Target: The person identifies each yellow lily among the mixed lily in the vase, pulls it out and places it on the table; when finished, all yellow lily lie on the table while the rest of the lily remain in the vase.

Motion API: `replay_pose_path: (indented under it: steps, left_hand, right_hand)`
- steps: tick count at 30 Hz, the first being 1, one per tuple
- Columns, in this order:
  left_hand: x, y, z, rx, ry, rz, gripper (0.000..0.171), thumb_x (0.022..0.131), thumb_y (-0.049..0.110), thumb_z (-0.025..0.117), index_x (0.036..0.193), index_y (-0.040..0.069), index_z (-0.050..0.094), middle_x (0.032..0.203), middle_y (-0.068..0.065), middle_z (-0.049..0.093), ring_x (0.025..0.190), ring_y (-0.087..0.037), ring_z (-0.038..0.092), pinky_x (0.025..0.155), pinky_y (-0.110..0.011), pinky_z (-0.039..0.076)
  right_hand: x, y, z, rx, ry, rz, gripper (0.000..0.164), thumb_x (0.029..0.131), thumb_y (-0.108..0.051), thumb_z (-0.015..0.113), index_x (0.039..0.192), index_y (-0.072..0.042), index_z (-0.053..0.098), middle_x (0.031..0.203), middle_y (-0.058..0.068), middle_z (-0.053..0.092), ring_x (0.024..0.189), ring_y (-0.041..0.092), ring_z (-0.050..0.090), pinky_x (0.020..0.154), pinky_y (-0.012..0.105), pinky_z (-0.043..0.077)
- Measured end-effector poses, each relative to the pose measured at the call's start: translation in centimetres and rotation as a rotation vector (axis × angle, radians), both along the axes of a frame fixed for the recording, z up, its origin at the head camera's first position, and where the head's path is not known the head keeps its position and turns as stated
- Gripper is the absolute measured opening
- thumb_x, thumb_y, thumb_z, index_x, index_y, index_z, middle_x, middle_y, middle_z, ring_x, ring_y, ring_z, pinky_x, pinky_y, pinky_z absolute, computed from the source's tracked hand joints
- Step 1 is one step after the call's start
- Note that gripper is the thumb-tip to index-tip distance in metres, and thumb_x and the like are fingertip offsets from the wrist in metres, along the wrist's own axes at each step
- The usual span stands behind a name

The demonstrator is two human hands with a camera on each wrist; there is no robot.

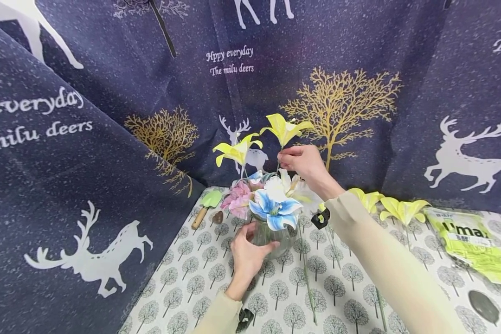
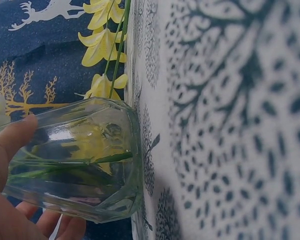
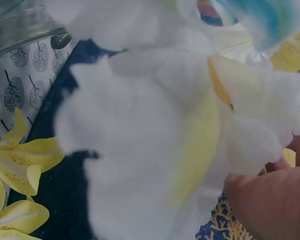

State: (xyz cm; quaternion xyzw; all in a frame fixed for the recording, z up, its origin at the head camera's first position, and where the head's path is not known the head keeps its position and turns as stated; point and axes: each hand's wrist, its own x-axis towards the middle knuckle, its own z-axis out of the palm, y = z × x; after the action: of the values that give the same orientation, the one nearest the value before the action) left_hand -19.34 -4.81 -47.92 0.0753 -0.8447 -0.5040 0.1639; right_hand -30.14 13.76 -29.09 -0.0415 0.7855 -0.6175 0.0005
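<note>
A clear glass vase (image 1: 280, 242) stands on the tree-print cloth, and my left hand (image 1: 248, 254) grips its side, thumb across the front. Green stems (image 2: 75, 165) show through the glass in the left wrist view. Above the rim, my right hand (image 1: 308, 166) pinches the stem of a yellow lily (image 1: 285, 130) just under its bloom. Another yellow lily (image 1: 235, 153) rises from the vase to its left. Lower in the bunch are a blue-and-white lily (image 1: 275, 209), pink flowers (image 1: 237, 198) and a white flower (image 3: 135, 145), which covers much of the right wrist view.
More yellow lilies (image 1: 404, 211) lie with long stems on the cloth at the right. Beside them are a yellow-green bag (image 1: 478, 250) and a dark grey stone (image 1: 484, 306). Behind the vase, left, lie a green trowel (image 1: 211, 199) and a brown stone (image 1: 218, 217). A navy curtain (image 1: 234, 93) hangs behind.
</note>
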Motion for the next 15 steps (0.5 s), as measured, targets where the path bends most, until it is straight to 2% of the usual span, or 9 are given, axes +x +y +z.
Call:
replay_pose_path:
  steps: [4, 7, 11, 15]
  left_hand:
    - [0.1, 0.0, 0.0, -0.003, 0.006, 0.004, 0.078, 0.050, 0.046, 0.098, 0.120, 0.026, 0.067, 0.113, 0.001, 0.075, 0.108, -0.022, 0.068, 0.100, -0.046, 0.053]
    - [0.1, 0.0, 0.0, -0.004, 0.005, 0.007, 0.079, 0.050, 0.046, 0.098, 0.120, 0.026, 0.067, 0.113, 0.001, 0.075, 0.108, -0.022, 0.068, 0.100, -0.046, 0.053]
    - [0.1, 0.0, 0.0, -0.003, 0.002, 0.008, 0.079, 0.050, 0.045, 0.098, 0.120, 0.026, 0.067, 0.113, 0.002, 0.075, 0.108, -0.021, 0.068, 0.100, -0.046, 0.053]
    - [0.1, 0.1, 0.0, 0.004, 0.004, 0.003, 0.079, 0.051, 0.044, 0.098, 0.121, 0.026, 0.067, 0.112, 0.004, 0.074, 0.108, -0.020, 0.067, 0.100, -0.045, 0.053]
  right_hand:
    - [0.4, 0.4, 0.1, -0.086, 0.012, -0.040, 0.030, 0.096, -0.019, 0.070, 0.121, -0.003, 0.071, 0.116, 0.014, 0.075, 0.080, 0.007, 0.074, 0.085, 0.027, 0.062]
    - [0.8, 0.8, 0.2, -0.111, 0.046, -0.073, 0.029, 0.095, -0.019, 0.070, 0.120, -0.004, 0.071, 0.114, 0.014, 0.075, 0.080, 0.007, 0.074, 0.084, 0.026, 0.063]
    - [1.4, 1.6, 0.3, -0.154, 0.104, -0.106, 0.030, 0.095, -0.019, 0.070, 0.119, -0.001, 0.071, 0.103, 0.006, 0.076, 0.079, 0.006, 0.073, 0.088, 0.031, 0.063]
    - [1.9, 2.4, 0.6, -0.221, 0.150, -0.135, 0.031, 0.094, -0.018, 0.071, 0.118, 0.002, 0.070, 0.092, -0.003, 0.075, 0.078, 0.006, 0.073, 0.085, 0.028, 0.063]
